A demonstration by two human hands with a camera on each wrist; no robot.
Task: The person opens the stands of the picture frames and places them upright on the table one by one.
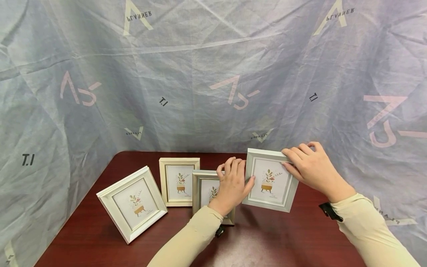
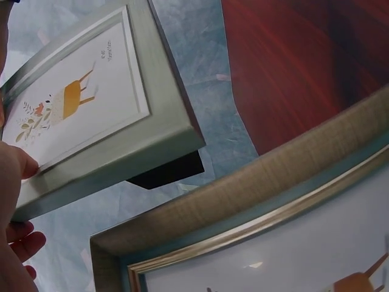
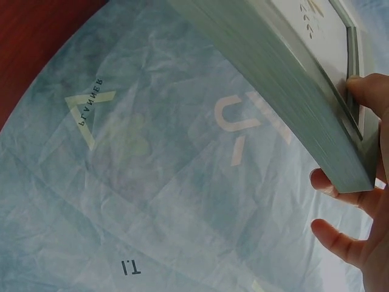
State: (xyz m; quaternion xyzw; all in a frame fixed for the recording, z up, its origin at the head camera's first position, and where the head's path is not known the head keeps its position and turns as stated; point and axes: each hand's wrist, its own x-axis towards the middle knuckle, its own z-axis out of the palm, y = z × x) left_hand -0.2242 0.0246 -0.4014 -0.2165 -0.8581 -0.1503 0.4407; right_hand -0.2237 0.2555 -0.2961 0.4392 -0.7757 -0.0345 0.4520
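A pale grey-green picture frame (image 1: 269, 207) with a potted-plant print is held up over the table, tilted slightly. My right hand (image 1: 308, 167) grips its top right corner, thumb on the front and fingers behind. At its left edge my left hand (image 1: 231, 181) pinches it, the thumb on the front face and fingertips behind, as the left wrist view shows. A black piece (image 2: 173, 170) juts out behind this frame. Partly hidden by my left hand and forearm, a bronze-grey picture frame (image 1: 197, 193) stands on the table.
A cream picture frame (image 1: 163, 185) stands upright behind the bronze-grey one. To the far left a white picture frame (image 1: 125, 230) is turned at an angle. All are on a dark red table (image 1: 83, 237), with a printed grey cloth (image 1: 186, 111) hanging around it.
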